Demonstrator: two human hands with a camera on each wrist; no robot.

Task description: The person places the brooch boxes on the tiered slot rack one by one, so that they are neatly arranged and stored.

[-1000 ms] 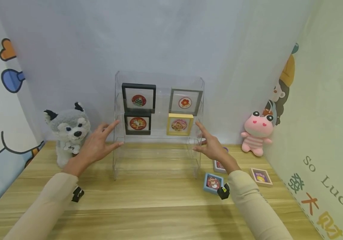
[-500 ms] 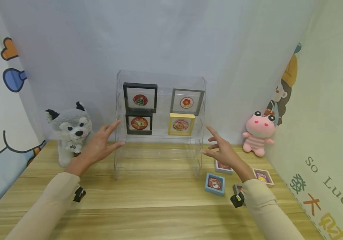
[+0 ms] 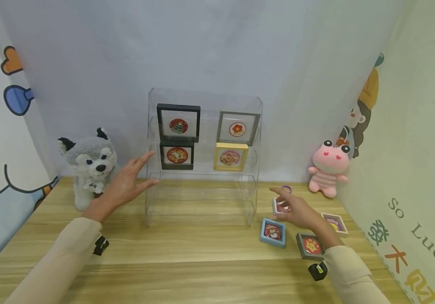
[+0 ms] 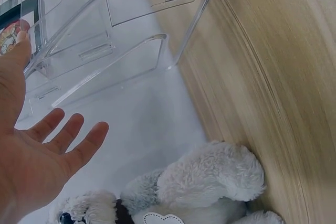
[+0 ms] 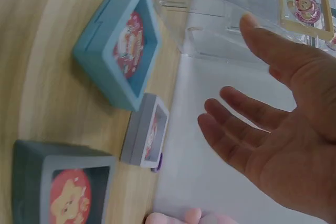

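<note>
Clear stand at centre held four framed pictures, left hand spread and empty just beside it, right hand, fingers loose and empty, hung near a pale frame, lower right.

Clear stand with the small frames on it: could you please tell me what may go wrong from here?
The left hand is right beside the clear stand; a bump might shift it and perhaps topple the lower black frame.
The right hand is close to the pale frame and the blue frame on the table; a hasty move might push them together.
</note>
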